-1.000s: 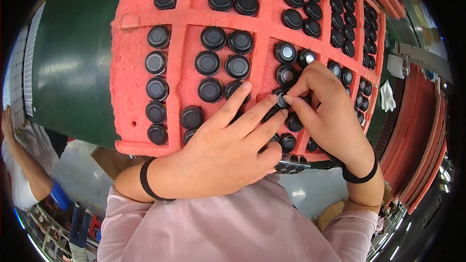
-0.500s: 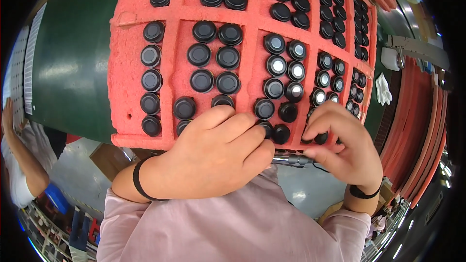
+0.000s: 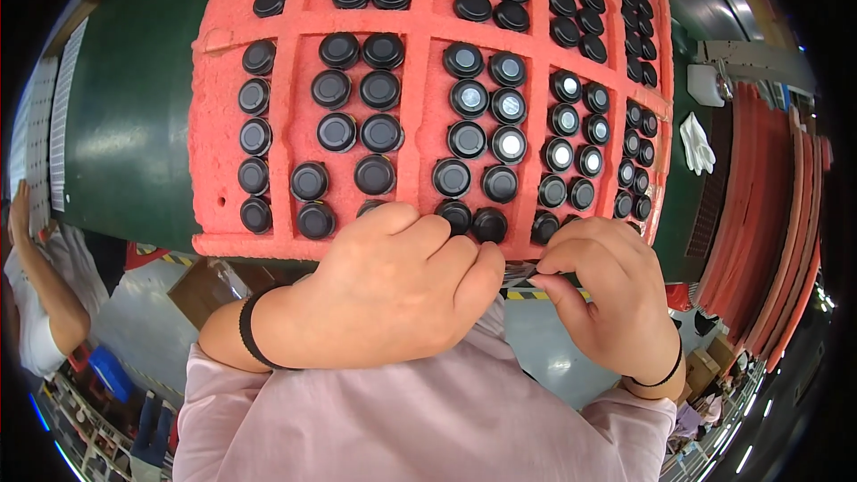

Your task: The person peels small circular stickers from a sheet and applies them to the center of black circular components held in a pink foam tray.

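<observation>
A pink foam tray [image 3: 207, 125] is divided into compartments holding many round black caps or speaker-like discs [image 3: 374, 175], some with shiny centres. My left hand [image 3: 402, 290] is closed at the tray's near edge, knuckles up; its fingertips are hidden, so what it holds cannot be seen. It partly covers a black disc [image 3: 370, 207]. My right hand [image 3: 607, 290] is just off the near edge, with thumb and forefinger brought together in a pinch. Whatever lies between those fingertips is too small to make out. Closest to it is a black disc [image 3: 544, 227] in the front row.
Under the tray lies a green table surface [image 3: 125, 125]. White gloves [image 3: 697, 144] and a whitish container [image 3: 704, 85] are on the right, beside stacked pink foam sheets [image 3: 750, 214]. Another person's arm [image 3: 45, 277] shows at far left. A cardboard box [image 3: 210, 290] stands below the table.
My right hand has drawn back from over the discs to the near edge, and its thumb and forefinger have come together. The tray appears slightly farther left in view. My left hand stays closed.
</observation>
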`<state>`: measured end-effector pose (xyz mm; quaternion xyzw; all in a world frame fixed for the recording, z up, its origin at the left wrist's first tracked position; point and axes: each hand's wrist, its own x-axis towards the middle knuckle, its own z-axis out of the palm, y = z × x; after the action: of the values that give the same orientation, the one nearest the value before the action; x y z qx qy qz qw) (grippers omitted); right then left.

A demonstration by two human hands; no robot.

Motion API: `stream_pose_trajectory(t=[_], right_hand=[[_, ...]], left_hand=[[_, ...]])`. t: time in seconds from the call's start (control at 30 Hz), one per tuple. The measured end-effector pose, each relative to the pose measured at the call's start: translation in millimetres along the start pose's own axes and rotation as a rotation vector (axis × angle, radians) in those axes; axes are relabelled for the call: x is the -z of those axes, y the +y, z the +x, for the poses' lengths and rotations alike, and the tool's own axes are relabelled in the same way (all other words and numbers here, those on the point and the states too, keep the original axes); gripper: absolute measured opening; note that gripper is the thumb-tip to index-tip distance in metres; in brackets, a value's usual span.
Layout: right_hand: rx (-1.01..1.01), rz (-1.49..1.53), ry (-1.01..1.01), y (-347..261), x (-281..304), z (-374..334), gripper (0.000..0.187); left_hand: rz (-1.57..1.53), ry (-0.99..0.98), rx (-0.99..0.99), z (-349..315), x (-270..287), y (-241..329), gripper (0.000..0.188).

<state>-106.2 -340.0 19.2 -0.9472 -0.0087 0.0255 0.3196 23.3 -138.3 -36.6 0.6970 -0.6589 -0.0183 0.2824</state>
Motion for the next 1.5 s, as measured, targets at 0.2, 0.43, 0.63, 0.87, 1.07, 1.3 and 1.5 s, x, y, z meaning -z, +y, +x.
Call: stream_pose_trajectory(t=[0.2,0.43,0.63,0.87,1.07,1.3,1.5], right_hand=[[0.033,-0.032,0.021,9.9,5.5,5.0,0.024],[0.023,0.178,-0.092,38.2,20.5,37.8,0.02],[-0.096,0.392,-0.152,60.1,18.4,68.7,0.017],[-0.203,0.291,-0.192,65.2,6.0,76.7,0.012],[-0.169,0.189,-0.183,65.3,0.6,76.8,0.011],[-0.2,0.179,-0.177,64.9,-2.5,77.0,0.01],[-0.178,0.141,-0.181,64.8,-2.8,77.2,0.01]], left_hand=[[-0.119,-0.057,0.07,10.2,-1.4,-6.4,0.034],[-0.146,-0.053,0.205,17.2,-3.0,-15.9,0.038],[-0.107,-0.041,0.233,16.6,-1.7,-20.6,0.04],[-0.198,-0.048,0.105,17.7,-11.5,-19.5,0.042],[-0.157,-0.063,0.07,18.8,-18.7,-18.4,0.04],[-0.173,-0.095,0.078,18.5,-22.4,-19.6,0.04],[-0.184,-0.107,0.096,18.1,-22.0,-18.0,0.04]])
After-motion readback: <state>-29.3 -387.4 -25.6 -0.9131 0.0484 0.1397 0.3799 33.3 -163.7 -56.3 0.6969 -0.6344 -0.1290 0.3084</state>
